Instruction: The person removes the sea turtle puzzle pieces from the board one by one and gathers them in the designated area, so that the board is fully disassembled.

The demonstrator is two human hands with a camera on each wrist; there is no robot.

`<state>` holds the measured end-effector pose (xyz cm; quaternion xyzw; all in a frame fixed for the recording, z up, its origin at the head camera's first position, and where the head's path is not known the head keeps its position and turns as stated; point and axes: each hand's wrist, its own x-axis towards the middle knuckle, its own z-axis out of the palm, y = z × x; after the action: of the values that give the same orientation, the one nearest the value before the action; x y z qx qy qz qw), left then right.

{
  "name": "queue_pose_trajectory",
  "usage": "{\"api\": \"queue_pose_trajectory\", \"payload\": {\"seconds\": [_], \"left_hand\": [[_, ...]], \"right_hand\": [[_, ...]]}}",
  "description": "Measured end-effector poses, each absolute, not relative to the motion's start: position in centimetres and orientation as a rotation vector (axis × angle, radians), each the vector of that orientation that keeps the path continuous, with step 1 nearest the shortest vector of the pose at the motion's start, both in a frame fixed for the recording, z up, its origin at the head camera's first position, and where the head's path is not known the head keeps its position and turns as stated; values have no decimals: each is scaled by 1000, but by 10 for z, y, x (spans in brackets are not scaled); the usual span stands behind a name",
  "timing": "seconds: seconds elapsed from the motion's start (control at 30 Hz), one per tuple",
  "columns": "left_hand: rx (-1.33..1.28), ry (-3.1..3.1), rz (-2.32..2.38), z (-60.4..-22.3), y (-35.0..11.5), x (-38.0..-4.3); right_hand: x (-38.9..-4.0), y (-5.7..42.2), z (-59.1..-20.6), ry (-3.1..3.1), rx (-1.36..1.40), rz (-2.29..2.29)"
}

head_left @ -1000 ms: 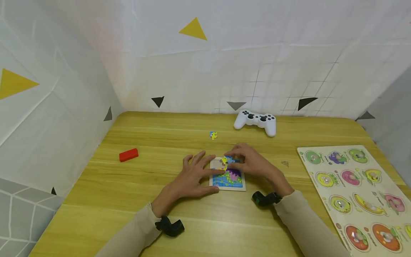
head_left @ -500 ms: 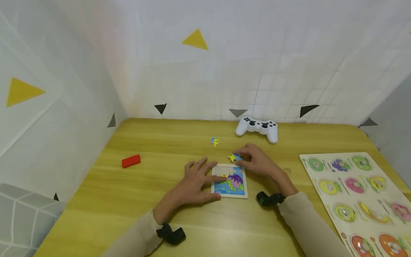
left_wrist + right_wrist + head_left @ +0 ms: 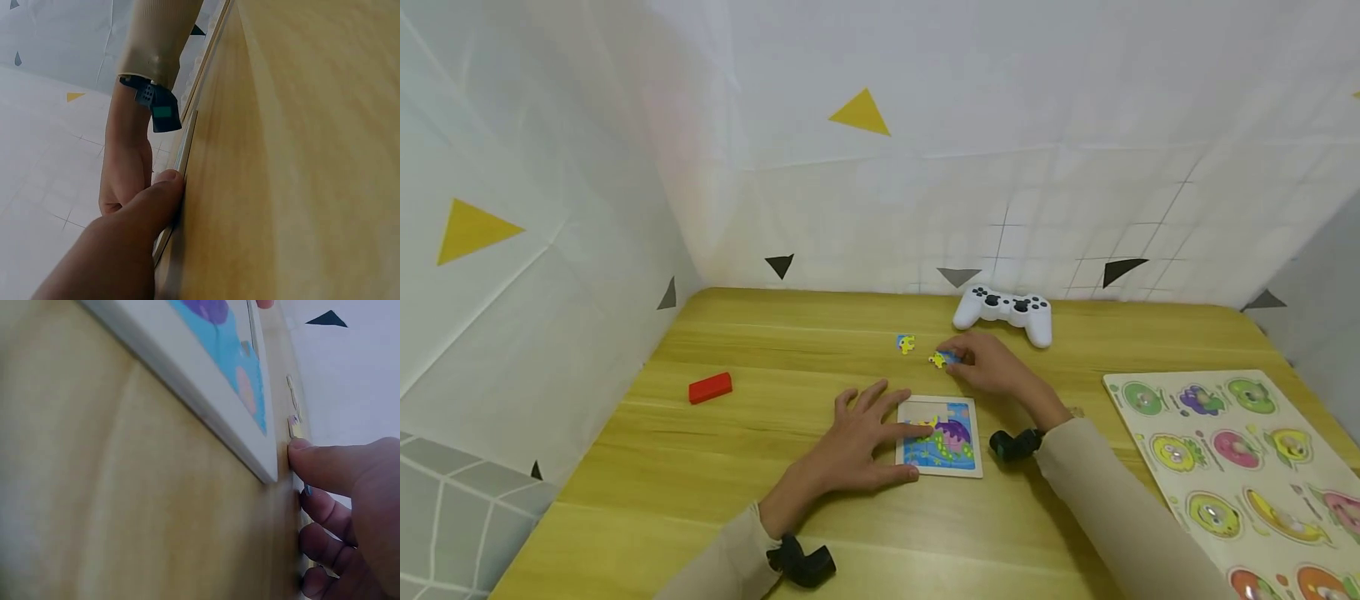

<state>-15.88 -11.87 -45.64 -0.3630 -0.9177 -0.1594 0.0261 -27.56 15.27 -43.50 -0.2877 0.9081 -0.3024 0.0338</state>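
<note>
A small jigsaw puzzle in a pale frame (image 3: 977, 442) lies on the table, its upper left part bare of pieces. My left hand (image 3: 865, 446) rests at its left side with fingers spread; the index finger reaches over the picture. In the left wrist view, the thumb (image 3: 164, 187) touches the frame's edge. Beyond the frame, my right hand (image 3: 996, 367) pinches a yellow-and-blue puzzle piece (image 3: 938, 359) close to the tabletop; the fingers hide part of it, so I cannot tell if it is several joined. A loose yellow-and-blue piece (image 3: 906, 343) lies just left of it.
A white game controller (image 3: 1004, 311) lies at the back, behind my right hand. On the right is a large fruit peg board (image 3: 1157, 479). A red block (image 3: 711, 387) lies on the left. Pale cloth walls (image 3: 820, 208) stand behind and beside the wooden table (image 3: 715, 475).
My right hand has lifted the yellow-and-blue piece off the puzzle and carried it back, beside the loose piece. My left hand stays on the frame. The head view has tilted up slightly.
</note>
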Motion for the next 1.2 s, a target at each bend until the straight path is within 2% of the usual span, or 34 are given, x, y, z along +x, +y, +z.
{"api": "queue_pose_trajectory", "payload": {"seconds": [1.2], "left_hand": [[-1125,-2828,-496,-455,-119,-159]], "right_hand": [[-292,139,-430,2841,-731,-884]]}}
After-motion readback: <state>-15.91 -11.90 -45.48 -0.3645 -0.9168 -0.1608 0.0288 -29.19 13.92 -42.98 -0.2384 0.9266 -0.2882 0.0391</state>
